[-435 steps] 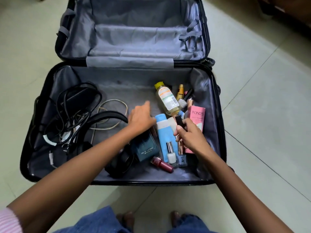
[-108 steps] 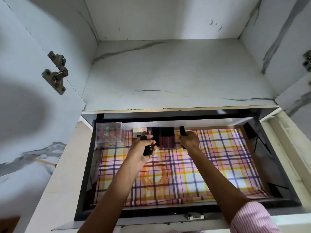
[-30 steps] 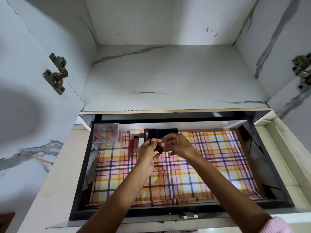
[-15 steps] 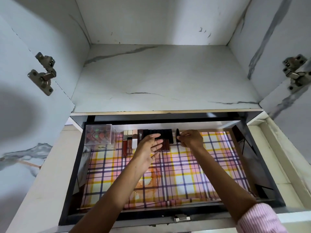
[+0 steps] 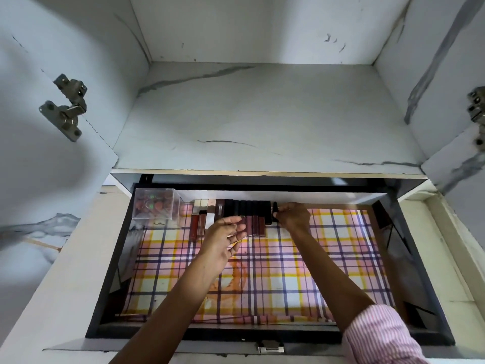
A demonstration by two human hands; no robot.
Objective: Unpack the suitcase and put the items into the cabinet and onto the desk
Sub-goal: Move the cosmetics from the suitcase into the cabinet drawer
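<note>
One black tube point(image 5: 274, 210) newly beside lipstick row point(image 5: 245, 215)

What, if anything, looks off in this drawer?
An orange-brown ring-shaped stain marks the pink-and-yellow plaid drawer liner, near the left hand. The row of dark cosmetic tubes looks tidy; the right hand pinches a small black tube at its end.

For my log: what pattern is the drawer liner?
The drawer liner is plaid: pink, yellow, dark purple on white; head view.

box point(image 5: 157, 203) left of tubes point(image 5: 236, 214); both in drawer point(image 5: 430, 261), at back
</note>
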